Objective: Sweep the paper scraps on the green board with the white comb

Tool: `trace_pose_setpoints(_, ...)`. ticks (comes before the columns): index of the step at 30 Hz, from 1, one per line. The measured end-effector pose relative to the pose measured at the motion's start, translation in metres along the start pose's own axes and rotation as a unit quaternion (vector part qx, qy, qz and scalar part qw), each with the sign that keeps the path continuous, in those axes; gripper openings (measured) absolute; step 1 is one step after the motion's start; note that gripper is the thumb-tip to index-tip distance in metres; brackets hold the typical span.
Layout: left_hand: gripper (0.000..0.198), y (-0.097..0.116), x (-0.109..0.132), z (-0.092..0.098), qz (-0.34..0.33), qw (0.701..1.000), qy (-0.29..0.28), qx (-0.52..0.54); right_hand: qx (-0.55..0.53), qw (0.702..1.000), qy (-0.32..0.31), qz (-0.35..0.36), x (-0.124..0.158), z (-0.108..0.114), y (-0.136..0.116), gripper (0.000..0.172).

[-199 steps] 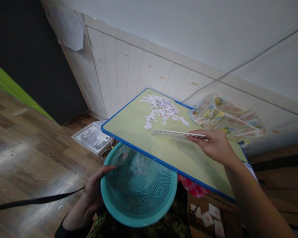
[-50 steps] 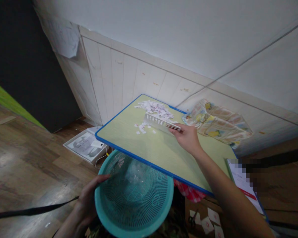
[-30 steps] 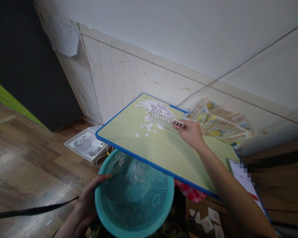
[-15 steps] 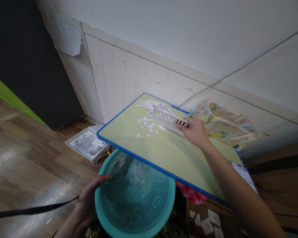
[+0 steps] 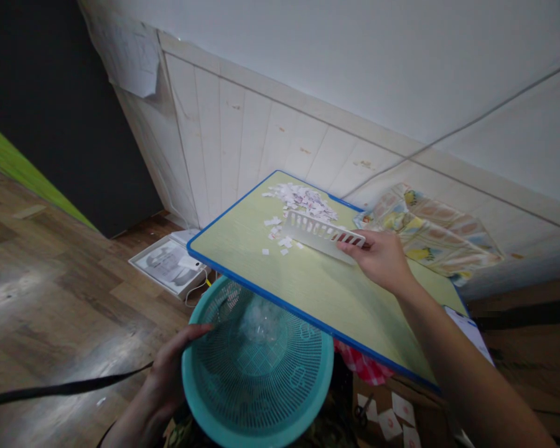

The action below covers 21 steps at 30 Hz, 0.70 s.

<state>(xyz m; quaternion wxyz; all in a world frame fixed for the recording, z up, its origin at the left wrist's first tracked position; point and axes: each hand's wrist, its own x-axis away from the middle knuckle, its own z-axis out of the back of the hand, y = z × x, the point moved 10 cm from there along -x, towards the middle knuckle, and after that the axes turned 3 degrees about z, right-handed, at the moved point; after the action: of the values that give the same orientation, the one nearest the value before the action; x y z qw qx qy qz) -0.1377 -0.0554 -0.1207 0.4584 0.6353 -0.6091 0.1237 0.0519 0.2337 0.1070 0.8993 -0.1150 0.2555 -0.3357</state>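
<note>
My right hand (image 5: 381, 256) grips one end of a white slotted plastic strip (image 5: 320, 234), which stands on edge on the pale green, blue-rimmed table (image 5: 242, 258). Beyond the strip lies a pile of small cut paper pieces (image 5: 303, 200); a few loose paper squares (image 5: 284, 244) lie on its near side. My left hand (image 5: 175, 354) is closed on the left rim of a teal plastic basket (image 5: 256, 410), thumb over the edge. The basket sits low, its far rim under the table's front edge. Inside it is a clump of clear, shiny material that I cannot identify.
A wall (image 5: 242, 118) runs behind the table. Patterned cloth (image 5: 429, 233) is at the back right, a phone or tablet (image 5: 469, 330) at the right edge. An open white box (image 5: 168, 264) lies on the floor at left. Scissors (image 5: 363, 410) and white cards (image 5: 389, 425) lie below.
The strip in my right hand has shifted slightly toward me, and the loose squares by it have moved a little. The whole view has shifted slightly. My left hand still holds the basket.
</note>
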Motion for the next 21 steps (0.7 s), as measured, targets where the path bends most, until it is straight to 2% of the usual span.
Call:
trace_pose_setpoints(6,0.017,0.002,0.007,-0.007,0.012,1.000,-0.001,-0.002,-0.042,0.999,0.002,-0.001,0.018,0.008,-0.009,0.021)
trace_pose_setpoints(12,0.022,0.002,0.009,-0.008,0.025,0.999,0.020,0.005,-0.033,0.999,-0.024,-0.027,0.034,0.018,0.010,0.023)
trace_pose_setpoints(16,0.021,0.000,0.009,-0.007,0.032,0.999,0.015,0.018,-0.002,0.999,0.012,-0.033,0.032,0.027,0.020,0.024)
trace_pose_setpoints(19,0.021,0.000,0.008,-0.006,0.028,0.999,0.020,0.013,0.001,0.999,0.033,-0.017,0.027,0.022,0.012,0.024)
trace_pose_setpoints(21,0.021,0.000,0.009,-0.005,0.025,0.999,0.026,0.009,-0.003,1.000,0.017,-0.005,0.023,0.014,0.005,0.022)
